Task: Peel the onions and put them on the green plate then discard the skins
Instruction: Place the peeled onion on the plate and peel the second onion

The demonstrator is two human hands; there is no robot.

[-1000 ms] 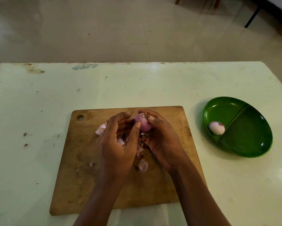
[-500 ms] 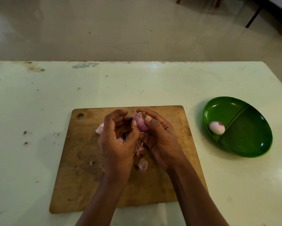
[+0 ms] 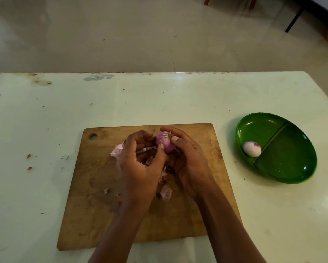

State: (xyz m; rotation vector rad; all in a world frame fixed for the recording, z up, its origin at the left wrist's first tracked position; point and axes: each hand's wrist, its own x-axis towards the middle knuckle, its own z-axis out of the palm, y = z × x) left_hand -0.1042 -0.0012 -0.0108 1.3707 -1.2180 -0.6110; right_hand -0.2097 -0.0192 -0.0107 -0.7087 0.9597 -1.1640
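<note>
Well inside the board (image 3: 94, 186) edges, left hand (image 3: 140, 168) and right hand (image 3: 189, 164) grip onion (image 3: 166, 144).

A strip of table (image 3: 225, 133) was left open between board (image 3: 94, 205) and plate (image 3: 288, 158). The plate's left part was partly taken by an onion (image 3: 252, 148). Skins (image 3: 166, 193) were scattered on the board.

This looks like a home kitchen or dining area. A pale, stained table (image 3: 159, 99) carries a worn wooden cutting board (image 3: 94, 186) at its front edge and a green plate (image 3: 292, 149) near its right edge. Beyond the far edge are glossy floor tiles (image 3: 121, 35) and chair legs (image 3: 253, 2).
</note>
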